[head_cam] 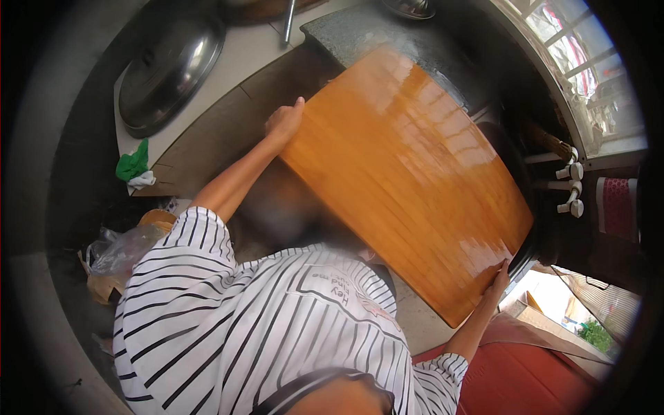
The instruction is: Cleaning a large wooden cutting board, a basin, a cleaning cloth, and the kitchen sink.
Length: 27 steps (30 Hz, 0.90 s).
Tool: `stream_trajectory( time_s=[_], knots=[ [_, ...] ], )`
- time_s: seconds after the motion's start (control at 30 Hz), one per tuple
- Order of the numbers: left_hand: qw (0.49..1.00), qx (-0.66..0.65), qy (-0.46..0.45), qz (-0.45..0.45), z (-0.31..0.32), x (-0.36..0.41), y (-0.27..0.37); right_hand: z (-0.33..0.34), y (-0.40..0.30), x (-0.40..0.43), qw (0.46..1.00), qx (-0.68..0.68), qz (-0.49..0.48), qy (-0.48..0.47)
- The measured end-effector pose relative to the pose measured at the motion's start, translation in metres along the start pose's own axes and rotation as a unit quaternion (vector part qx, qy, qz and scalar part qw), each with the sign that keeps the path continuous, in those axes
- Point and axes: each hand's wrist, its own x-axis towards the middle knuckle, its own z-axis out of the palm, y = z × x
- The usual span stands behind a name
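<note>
A large, rectangular orange-brown wooden board (410, 181) with a glossy surface fills the middle of the view, held at a slant between both hands. My left hand (285, 122) grips its left edge, near the upper left corner, with the thumb on the edge. At the board's lower right edge, my right hand (500, 277) holds on with the fingers partly hidden. Beneath the board, a dark round rim (525, 254) shows at the right. The board hides most of what lies under it, and haze blurs the area near its upper end.
A domed metal lid (174, 72) lies on the pale tiled counter (249, 49) at left, near a green cloth (134, 161). Beyond the board is a grey slab (342, 31). White pipe fittings (570, 171) stick out at right, above a red surface (513, 378). Plastic bags (122, 249) lie lower left.
</note>
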Motion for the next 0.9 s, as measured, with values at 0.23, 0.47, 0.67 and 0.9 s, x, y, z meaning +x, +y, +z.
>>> stream_trajectory(
  time_s=[0.23, 0.47, 0.67, 0.9],
  knots=[
    [0.996, 0.030, -0.046, 0.064, 0.015, 0.007, 0.027, -0.032, 0.008, -0.006, 0.988, -0.122, -0.063, 0.072],
    [0.994, -0.003, -0.063, 0.087, 0.023, -0.003, 0.033, -0.063, 0.023, -0.059, 0.972, -0.049, -0.018, 0.231],
    [0.973, 0.007, -0.141, 0.184, 0.056, -0.045, 0.074, -0.122, 0.066, -0.094, 0.922, -0.063, 0.013, 0.382],
    [0.954, 0.064, -0.201, 0.213, 0.111, -0.119, 0.100, -0.214, 0.102, -0.099, 0.902, -0.129, 0.068, 0.407]
  ],
)
